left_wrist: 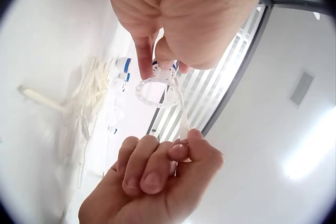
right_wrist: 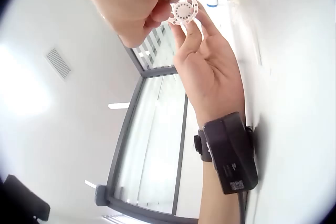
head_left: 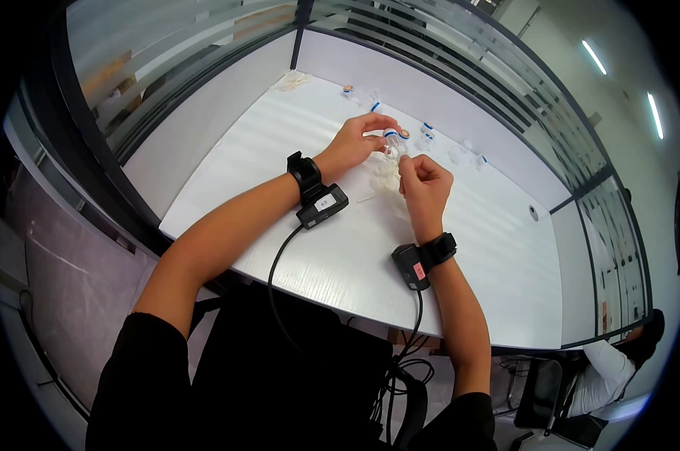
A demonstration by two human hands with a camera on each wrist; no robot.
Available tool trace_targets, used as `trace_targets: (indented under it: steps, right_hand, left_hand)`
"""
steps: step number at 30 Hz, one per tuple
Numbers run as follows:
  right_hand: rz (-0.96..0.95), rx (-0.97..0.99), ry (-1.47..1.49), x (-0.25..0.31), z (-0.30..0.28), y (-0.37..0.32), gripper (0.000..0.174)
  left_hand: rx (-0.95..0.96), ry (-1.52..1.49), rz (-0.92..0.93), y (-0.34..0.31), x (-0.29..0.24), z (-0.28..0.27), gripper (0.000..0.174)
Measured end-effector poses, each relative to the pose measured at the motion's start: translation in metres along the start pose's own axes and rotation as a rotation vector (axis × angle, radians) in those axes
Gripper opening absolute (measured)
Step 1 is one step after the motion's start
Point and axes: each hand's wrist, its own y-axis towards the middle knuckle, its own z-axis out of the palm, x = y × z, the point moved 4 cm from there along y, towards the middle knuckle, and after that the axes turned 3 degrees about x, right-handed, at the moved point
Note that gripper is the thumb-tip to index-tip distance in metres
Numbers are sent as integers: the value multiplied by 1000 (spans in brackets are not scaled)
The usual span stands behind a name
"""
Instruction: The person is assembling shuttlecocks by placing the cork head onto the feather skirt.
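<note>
Between the fingers and thumb of my left hand (head_left: 352, 144) is a small white ring-shaped part (left_wrist: 152, 98) with holes round its rim and a blue band at its top. The same part (right_wrist: 184, 11) shows in the right wrist view, its face a circle of dark dots. My right hand (head_left: 428, 188) pinches the end of a thin pale strip (left_wrist: 183, 121) between thumb and forefinger. The strip's other end reaches the ring's edge. A pile of pale strips (left_wrist: 86, 108) lies on the table below the hands.
Several clear and blue-banded pieces (head_left: 428, 138) stand along the back of the white table (head_left: 295, 248). More pale scraps (head_left: 295, 80) lie in the far left corner. Low partitions enclose the table. A person (head_left: 610, 368) sits at the lower right.
</note>
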Motion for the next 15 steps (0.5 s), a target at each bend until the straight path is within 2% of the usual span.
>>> trace_targets:
  steps: [15]
  right_hand:
    - [6,-15,-107,3,2,-2,26]
  left_hand:
    - [29,-40,-15,-1,-1,3,36]
